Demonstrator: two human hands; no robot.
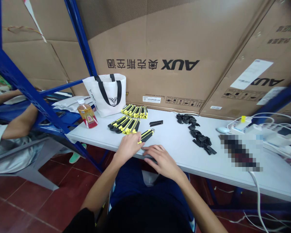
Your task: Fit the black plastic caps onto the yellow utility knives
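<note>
My left hand (pixel 128 147) rests on the front edge of the white table (pixel 174 145) and grips the near end of a yellow-and-black utility knife (pixel 146 135). My right hand (pixel 160 158) lies beside it with fingers spread, touching the table edge just below the knife; whether it holds anything is unclear. Two groups of finished yellow-and-black knives (pixel 126 124) lie behind, the farther knife group (pixel 135 111) near a bag. A single black part (pixel 156 123) lies alone. A pile of black plastic pieces (pixel 196 132) stretches to the right.
A white tote bag (pixel 106 94) and a bottle of orange drink (pixel 87 115) stand at the table's left. White cables and a power strip (pixel 259 129) crowd the right end. Big cardboard boxes (pixel 174 51) wall the back. Another person's arm (pixel 16 124) is at left behind blue racking (pixel 26 90).
</note>
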